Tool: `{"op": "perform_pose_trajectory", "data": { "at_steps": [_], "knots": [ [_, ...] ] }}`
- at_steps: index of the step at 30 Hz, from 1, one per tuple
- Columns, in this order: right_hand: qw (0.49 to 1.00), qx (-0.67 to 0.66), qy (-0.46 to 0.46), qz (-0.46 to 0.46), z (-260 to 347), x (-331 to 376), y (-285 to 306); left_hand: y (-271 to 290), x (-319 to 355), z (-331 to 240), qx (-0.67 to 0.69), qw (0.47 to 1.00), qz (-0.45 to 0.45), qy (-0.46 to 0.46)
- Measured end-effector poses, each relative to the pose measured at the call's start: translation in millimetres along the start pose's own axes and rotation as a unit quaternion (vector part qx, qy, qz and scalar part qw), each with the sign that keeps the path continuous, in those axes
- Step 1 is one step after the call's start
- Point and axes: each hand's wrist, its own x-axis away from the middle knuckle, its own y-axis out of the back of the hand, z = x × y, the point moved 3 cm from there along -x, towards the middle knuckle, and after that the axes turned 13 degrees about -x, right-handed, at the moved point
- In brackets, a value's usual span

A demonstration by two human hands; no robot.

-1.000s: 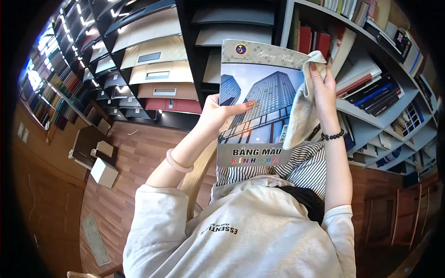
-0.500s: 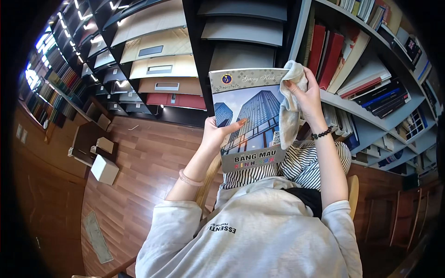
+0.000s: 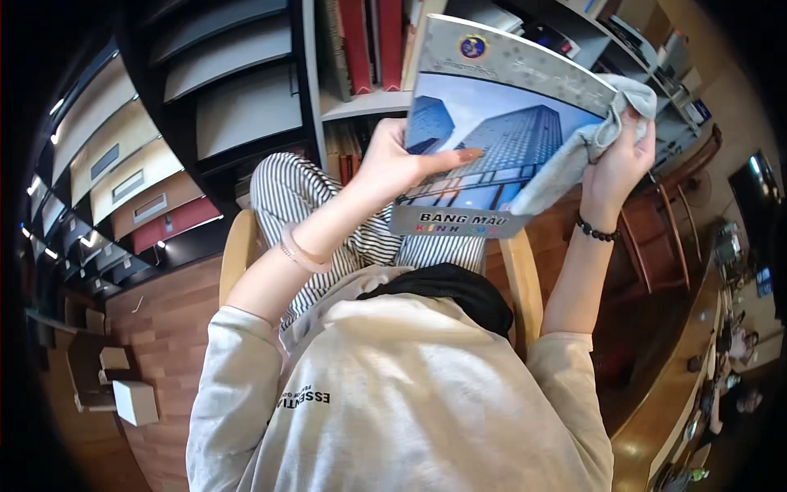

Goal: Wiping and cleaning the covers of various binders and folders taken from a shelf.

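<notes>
A catalogue (image 3: 492,131) with tall glass buildings on its grey-bordered cover is held up above my lap. My left hand (image 3: 402,160) grips its left edge, thumb lying across the cover and fingers behind. At the right edge, my right hand (image 3: 621,156) is closed on a pale grey cloth (image 3: 574,156). The cloth drapes down over the catalogue's right side and hides part of the cover. Whether the right fingers also clasp the catalogue's edge beneath the cloth cannot be made out.
I sit on a chair with wooden arms (image 3: 525,279). Ahead stands a grey bookcase (image 3: 361,105) with red binders. Sample shelves (image 3: 131,176) rise at the left, near a white box (image 3: 135,403) on the floor. A wooden chair (image 3: 656,246) and a long counter (image 3: 656,418) are at the right, with people beyond.
My view and body have turned to the right, bringing the counter into sight. The catalogue has tilted and moved right with both hands. The cloth still lies over its right edge.
</notes>
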Motion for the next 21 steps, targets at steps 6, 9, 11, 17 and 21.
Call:
{"op": "perform_pose_trajectory", "data": {
  "at_steps": [6, 9, 11, 17, 21],
  "knots": [
    [0.976, 0.165, 0.110, -0.091, 48, 25, -24, -4, -22, 13, 0.039, 0.990, 0.134, -0.027],
    [0.969, 0.180, 0.122, -0.118, 54, 29, -36, 2, -29, 7, 0.059, 0.982, 0.180, -0.014],
    [0.968, 0.168, 0.122, -0.139, 39, 43, -14, -1, -35, 33, 0.034, 0.977, 0.209, -0.027],
    [0.982, 0.118, 0.073, -0.125, 23, 55, 6, 16, -74, -9, -0.110, 0.963, 0.239, -0.049],
    [0.983, 0.127, 0.076, -0.111, 19, 60, 10, 0, -101, -93, -0.207, 0.917, 0.254, -0.226]
  ]
}}
